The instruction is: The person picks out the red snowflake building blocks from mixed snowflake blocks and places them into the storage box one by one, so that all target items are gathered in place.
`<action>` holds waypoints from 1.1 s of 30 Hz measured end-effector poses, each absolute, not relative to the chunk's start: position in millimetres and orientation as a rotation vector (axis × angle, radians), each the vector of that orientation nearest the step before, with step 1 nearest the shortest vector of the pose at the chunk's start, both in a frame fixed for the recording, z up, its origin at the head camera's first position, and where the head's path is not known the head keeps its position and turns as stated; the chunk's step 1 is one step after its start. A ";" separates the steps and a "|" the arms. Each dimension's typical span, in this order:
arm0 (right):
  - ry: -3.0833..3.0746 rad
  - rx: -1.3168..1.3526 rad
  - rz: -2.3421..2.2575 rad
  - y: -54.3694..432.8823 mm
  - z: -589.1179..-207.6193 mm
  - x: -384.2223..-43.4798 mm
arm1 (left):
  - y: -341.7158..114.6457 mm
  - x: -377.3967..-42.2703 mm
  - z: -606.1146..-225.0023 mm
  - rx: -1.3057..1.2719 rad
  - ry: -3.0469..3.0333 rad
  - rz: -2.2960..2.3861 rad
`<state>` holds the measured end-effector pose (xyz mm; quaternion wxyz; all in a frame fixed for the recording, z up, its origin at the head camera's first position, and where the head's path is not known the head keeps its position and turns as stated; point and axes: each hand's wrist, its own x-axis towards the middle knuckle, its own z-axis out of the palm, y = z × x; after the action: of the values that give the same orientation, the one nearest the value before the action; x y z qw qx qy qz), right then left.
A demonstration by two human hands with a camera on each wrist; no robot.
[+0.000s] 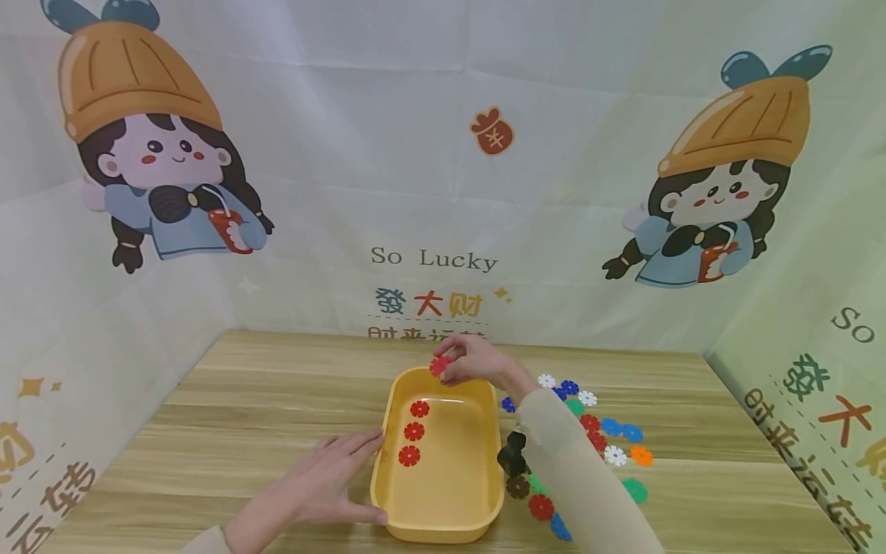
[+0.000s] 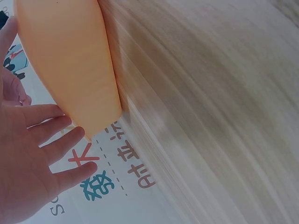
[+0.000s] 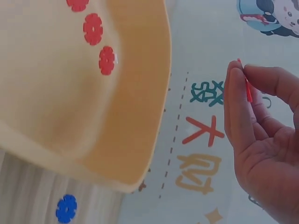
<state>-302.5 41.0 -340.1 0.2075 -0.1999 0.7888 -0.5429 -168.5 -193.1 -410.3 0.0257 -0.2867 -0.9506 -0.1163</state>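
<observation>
A yellow plastic tub (image 1: 450,492) stands on the wooden table, with three red snowflake discs (image 1: 414,431) in a column along the left of its floor. Between thumb and fingertips, my right hand (image 1: 474,360) pinches another red snowflake disc (image 1: 439,366) over the tub's far rim. The right wrist view shows that disc (image 3: 248,88) edge-on in the pinch. My left hand (image 1: 325,477) lies along the tub's left side, fingers fairly straight and spread, with fingertips at the rim. In the left wrist view those fingers (image 2: 60,135) overlap the tub's outer wall (image 2: 74,60).
To the right of the tub lie scattered snowflake discs: white (image 1: 615,455), orange (image 1: 641,455), green (image 1: 634,490), blue (image 1: 631,432), red (image 1: 541,507) and black (image 1: 514,454). My right forearm crosses above some of them. A printed cloth (image 1: 443,192) hangs behind the table (image 1: 277,385).
</observation>
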 end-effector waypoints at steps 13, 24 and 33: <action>2.140 -0.416 -1.487 21.5 -367.5 -302.1 | -192.5 -169.2 -408.8 -0.897 -2.925 -0.356; 2.123 -0.386 -1.371 17.9 -387.4 -295.5 | -192.6 -169.0 -408.3 -0.906 -2.919 -0.367; 2.118 -0.369 -1.170 17.5 -393.7 -289.4 | -193.2 -168.8 -408.8 -0.914 -2.917 -0.359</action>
<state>-289.4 17.5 -393.7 0.3400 -0.1419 0.8136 -0.4497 -168.8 -193.2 -408.8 0.0319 -0.2967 -0.9473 -0.1165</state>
